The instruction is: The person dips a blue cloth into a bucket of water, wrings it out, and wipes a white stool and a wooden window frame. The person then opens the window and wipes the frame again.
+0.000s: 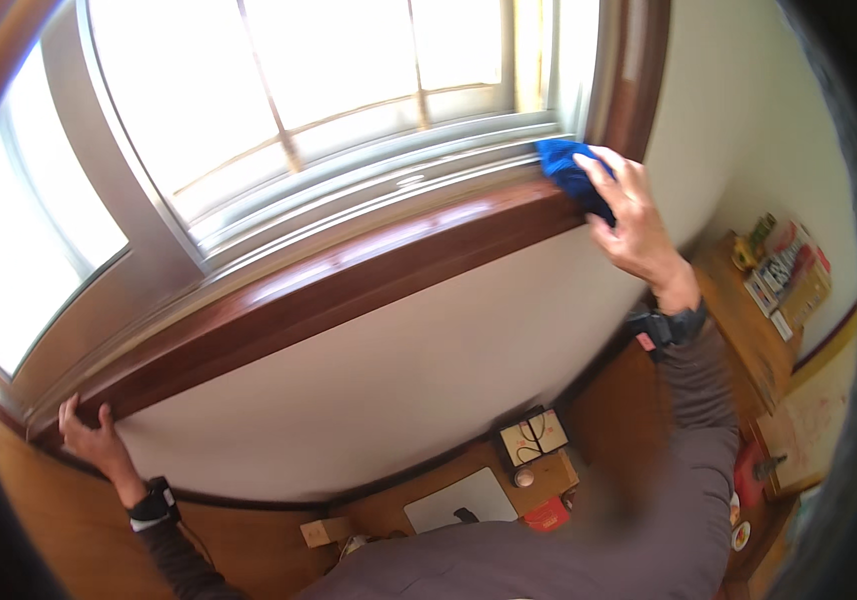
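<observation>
A blue cloth is pressed by my right hand into the right corner of the window, where the metal track meets the frame. The cloth lies over the end of the grooved window track and the brown wooden sill. At the far left end of that sill, my left hand rests with its fingers over the edge, thumb apart, holding nothing. To the left stands a metal-framed sliding pane. Both wrists wear dark bands.
Below the sill runs a pale wall. A silver laptop-like panel, a box with two pale blocks and cords, and a red packet lie on wood underneath. Several items, including a cardboard piece, sit on a wooden shelf at right.
</observation>
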